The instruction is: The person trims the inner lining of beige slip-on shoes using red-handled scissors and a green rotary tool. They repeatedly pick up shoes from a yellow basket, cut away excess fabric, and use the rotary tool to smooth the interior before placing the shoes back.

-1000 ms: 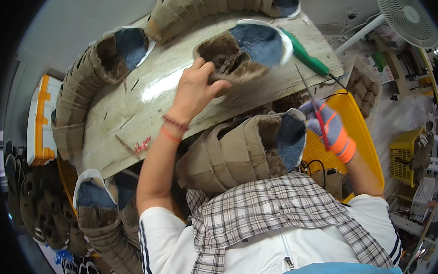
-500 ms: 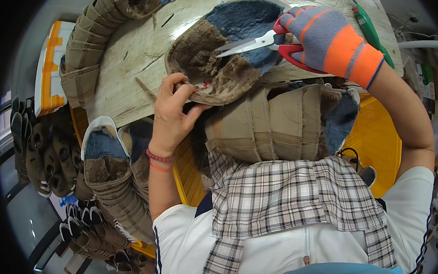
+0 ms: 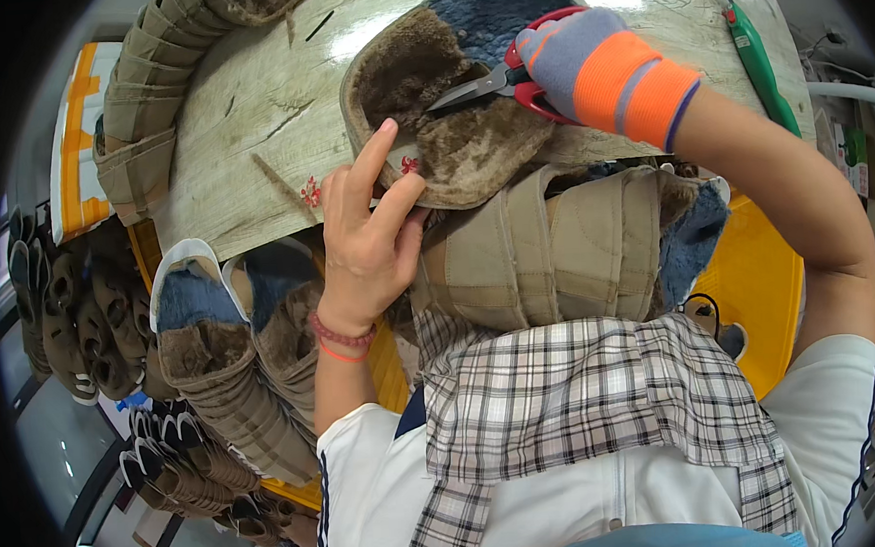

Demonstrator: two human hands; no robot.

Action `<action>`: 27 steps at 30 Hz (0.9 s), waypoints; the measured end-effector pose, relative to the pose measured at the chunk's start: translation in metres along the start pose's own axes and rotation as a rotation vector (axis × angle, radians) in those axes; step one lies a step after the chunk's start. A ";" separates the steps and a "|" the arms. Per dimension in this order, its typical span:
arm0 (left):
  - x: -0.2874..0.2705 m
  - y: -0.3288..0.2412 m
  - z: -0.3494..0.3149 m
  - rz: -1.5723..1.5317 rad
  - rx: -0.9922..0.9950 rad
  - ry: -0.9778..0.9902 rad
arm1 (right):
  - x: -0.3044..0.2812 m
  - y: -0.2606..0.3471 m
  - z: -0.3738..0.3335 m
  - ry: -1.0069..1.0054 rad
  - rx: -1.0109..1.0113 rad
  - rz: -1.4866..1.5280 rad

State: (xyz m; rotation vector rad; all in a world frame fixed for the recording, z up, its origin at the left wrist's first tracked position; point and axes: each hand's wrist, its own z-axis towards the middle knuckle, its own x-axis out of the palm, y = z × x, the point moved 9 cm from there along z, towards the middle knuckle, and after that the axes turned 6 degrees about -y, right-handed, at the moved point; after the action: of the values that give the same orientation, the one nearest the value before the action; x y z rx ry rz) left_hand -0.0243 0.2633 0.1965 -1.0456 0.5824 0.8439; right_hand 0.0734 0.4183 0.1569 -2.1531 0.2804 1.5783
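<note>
R hand point(image 3: 596, 73) is gripping red-handled scissors point(image 3: 488, 84), blades closing up vs. earlier inside fleece-lined shoe point(image 3: 490, 145), w/ L hand point(image 3: 365, 233) pinching its rim, so prob. snipping

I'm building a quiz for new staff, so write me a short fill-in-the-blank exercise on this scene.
1. The right hand holds scissors with ____ handles.
2. Its glove has a cuff coloured mostly ____.
3. The ungloved hand is the person's ____ one.
4. The long tool lying on the table is coloured ____.

Missing words: red; orange; left; green.
</note>
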 end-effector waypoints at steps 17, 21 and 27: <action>0.091 0.092 -0.053 -2.128 -1.174 0.141 | 0.010 0.013 -0.017 -0.073 0.137 0.181; 0.094 0.111 -0.060 -1.966 -1.370 -0.060 | 0.016 0.014 -0.010 -0.035 0.151 0.223; 0.093 0.130 -0.078 -1.798 -1.415 -0.101 | 0.013 0.017 -0.013 -0.069 0.109 0.240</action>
State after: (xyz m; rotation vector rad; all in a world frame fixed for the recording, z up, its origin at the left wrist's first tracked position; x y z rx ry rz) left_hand -0.0817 0.2543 0.0283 -2.0726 -1.2539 -0.5344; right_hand 0.0815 0.3984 0.1443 -2.0378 0.6080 1.7202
